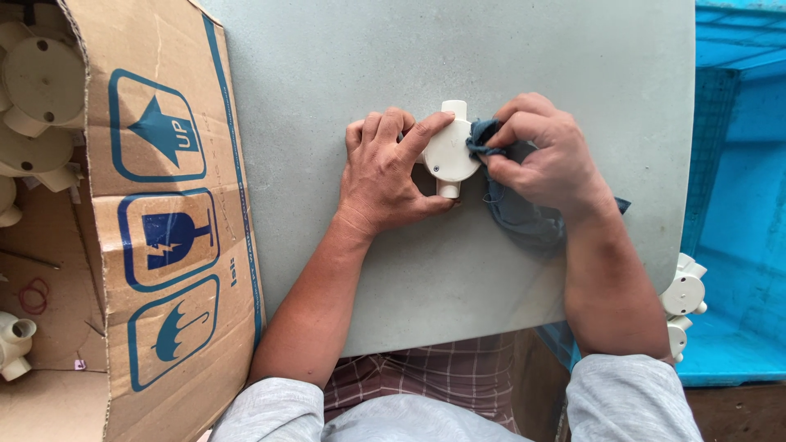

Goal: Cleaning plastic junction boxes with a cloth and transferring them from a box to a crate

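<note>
A cream plastic conduit junction box (449,151), round with short pipe stubs, rests on the grey table (458,57). My left hand (385,172) grips it from the left, index finger laid over its top edge. My right hand (544,151) pinches a dark blue cloth (512,209) and presses it against the box's right side. The rest of the cloth trails under my right wrist.
An open cardboard box (164,229) stands at the left with several cream junction boxes (37,90) inside. A blue plastic crate (737,229) at the right holds more cream fittings (684,299) by the table's right edge.
</note>
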